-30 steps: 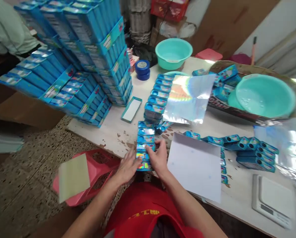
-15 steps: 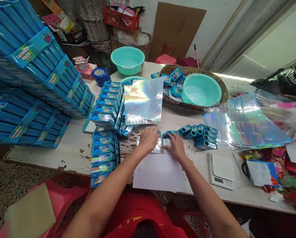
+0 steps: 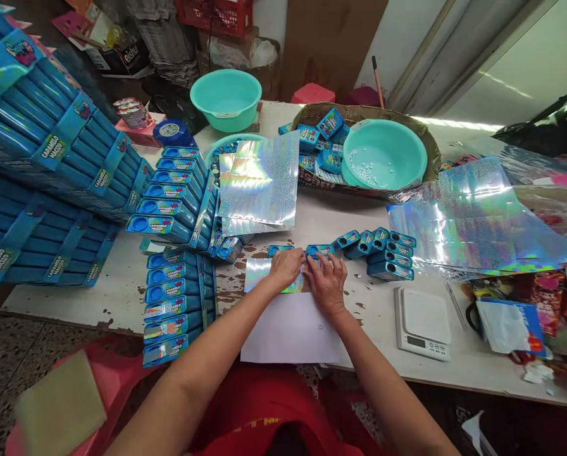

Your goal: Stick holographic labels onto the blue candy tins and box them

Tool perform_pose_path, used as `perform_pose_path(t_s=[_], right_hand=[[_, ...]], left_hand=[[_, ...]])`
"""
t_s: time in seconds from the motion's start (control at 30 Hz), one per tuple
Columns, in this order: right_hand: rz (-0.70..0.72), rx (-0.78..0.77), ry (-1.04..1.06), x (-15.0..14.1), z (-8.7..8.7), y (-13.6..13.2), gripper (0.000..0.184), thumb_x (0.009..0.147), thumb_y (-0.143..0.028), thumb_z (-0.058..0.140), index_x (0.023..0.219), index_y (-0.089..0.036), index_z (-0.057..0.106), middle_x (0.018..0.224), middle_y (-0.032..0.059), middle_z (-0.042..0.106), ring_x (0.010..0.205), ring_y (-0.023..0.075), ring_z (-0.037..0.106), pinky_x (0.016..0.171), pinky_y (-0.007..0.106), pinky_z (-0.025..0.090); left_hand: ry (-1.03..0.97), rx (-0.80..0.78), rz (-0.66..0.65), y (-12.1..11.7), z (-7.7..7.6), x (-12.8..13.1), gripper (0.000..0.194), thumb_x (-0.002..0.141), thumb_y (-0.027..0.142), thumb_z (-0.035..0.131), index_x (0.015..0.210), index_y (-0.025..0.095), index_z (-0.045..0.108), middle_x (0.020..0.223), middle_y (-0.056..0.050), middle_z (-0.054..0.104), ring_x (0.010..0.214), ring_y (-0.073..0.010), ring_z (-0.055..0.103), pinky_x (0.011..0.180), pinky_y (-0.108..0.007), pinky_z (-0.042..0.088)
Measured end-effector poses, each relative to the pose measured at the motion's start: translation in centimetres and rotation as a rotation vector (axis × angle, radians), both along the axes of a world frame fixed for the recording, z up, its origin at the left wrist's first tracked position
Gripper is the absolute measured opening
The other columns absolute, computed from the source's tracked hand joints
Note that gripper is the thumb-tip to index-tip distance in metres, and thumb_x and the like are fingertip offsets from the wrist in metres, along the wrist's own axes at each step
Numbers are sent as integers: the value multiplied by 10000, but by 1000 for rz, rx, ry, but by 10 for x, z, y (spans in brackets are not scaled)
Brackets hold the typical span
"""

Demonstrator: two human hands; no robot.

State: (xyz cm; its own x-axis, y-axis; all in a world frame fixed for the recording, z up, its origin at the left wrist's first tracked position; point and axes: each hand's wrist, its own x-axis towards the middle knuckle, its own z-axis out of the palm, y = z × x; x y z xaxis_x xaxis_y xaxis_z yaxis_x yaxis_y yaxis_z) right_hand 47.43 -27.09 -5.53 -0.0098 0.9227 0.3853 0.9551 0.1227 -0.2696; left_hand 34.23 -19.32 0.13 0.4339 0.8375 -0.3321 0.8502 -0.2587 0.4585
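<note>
Packing workshop, shown by stacked blue cartons (image 3: 60, 126) and digital scale (image 3: 423, 323).

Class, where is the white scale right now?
In the head view, the white scale sits on the table, to the right of the right hand, with the stacked blue boxes just behind it.

We see a white counter (image 3: 345, 212) with brown worn patches toward its near edge. At its left end, the stacked packs (image 3: 50, 130) are blue, their labels lettered in white on green. The boxes (image 3: 167, 290) are blue too, with white lettering and darker blue circles. By the near edge, we have plain white paper (image 3: 283, 332) below a silver strip (image 3: 255, 272) that shines rainbow. The foil sheets (image 3: 264, 183) are silver with iridescent bands. Toward the far edge, the basins (image 3: 229, 119) are turquoise, the pellets (image 3: 366, 170) white, and the tape (image 3: 174, 132) deep blue. Our scale (image 3: 426, 313), toward the right end, is white with a dark display.
</note>
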Motion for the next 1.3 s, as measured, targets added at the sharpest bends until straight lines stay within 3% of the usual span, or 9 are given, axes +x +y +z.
perform_pose_path(t_s=[0.27,0.47,0.67,0.8,0.93,1.07,1.17,1.23,1.3], right_hand=[[86,11,23,4,-2,-9,269,937,-289,450,1139,-243,621,1176,76,656,1190,239,508,1054,454,294],[106,68,-44,8,-1,0,374,944,-343,446,1261,-171,546,1241,127,621,1207,256,513,1010,423,361],[155,133,-63,1,-2,-5,268,940,-251,460,1161,-180,593,1236,119,625,1184,255,540,952,402,411],[165,146,-29,3,19,-9,128,922,-250,499,902,-205,617,943,78,701,943,225,626,815,360,454],[103,91,89,8,62,-17,133,916,-242,501,812,-216,581,713,30,641,697,177,590,656,307,436],[20,50,347,4,109,-27,103,884,-300,554,825,-217,572,735,9,629,692,156,597,653,283,466],[-14,15,501,-7,133,-31,124,851,-326,593,792,-217,581,713,-8,625,672,143,596,647,273,477],[-26,-21,616,-17,142,-34,149,822,-351,626,775,-213,591,709,-10,625,670,140,593,653,273,484],[-52,-73,744,-32,143,-36,182,789,-380,658,773,-207,605,716,-6,627,669,142,591,663,284,490]], left_hand=[[-7,-45,40,6,-11,6,245,933,328,417,945,214,634,952,-64,704,944,-233,628,792,-336,368],[-26,-36,8,6,-7,5,256,938,297,392,962,211,632,990,-55,700,981,-217,620,813,-325,373],[-9,-24,29,7,-6,2,247,928,261,392,937,207,634,948,-51,703,929,-222,627,770,-326,369],[-9,23,27,9,-14,3,255,933,245,389,964,193,636,938,-77,694,930,-235,612,813,-359,350],[-51,109,2,5,-19,6,278,932,174,365,1011,163,631,1055,-127,651,1063,-250,541,903,-392,317],[-346,161,174,-7,2,1,281,944,227,393,1098,177,622,1205,-116,600,1168,-258,475,975,-413,313],[-797,-83,180,-22,36,-17,341,960,317,375,1236,207,543,1258,-79,581,1130,-200,519,956,-355,378],[-971,-289,86,-36,58,-35,317,904,355,485,1162,196,581,1135,-63,633,986,-165,582,863,-304,436],[-983,-389,103,-52,76,-57,213,836,324,562,951,160,634,862,-31,655,789,-136,594,745,-266,456]])
